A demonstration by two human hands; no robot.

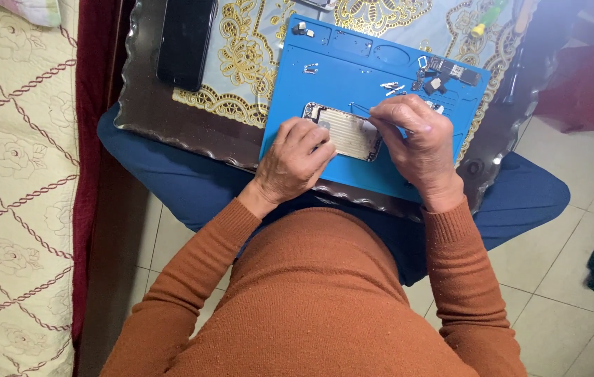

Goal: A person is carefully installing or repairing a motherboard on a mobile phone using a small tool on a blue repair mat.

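Observation:
An opened phone housing point(348, 132), silver inside, lies on a blue work mat point(353, 70). My left hand point(295, 159) presses on the housing's near left end, fingers curled on it. My right hand point(414, 139) grips thin tweezers point(361, 107) whose tips reach the housing's far edge. Small screws and metal parts point(392, 88) lie on the mat just beyond my right hand. I wear an orange-brown sweater.
A black phone screen point(185, 42) lies at the tray's far left. The mat sits on a dark wavy-edged tray point(157, 112) with a gold-patterned cloth point(241, 56). Dark phone parts point(450, 73) lie at the mat's far right. A patterned cushion point(11, 181) runs along the left.

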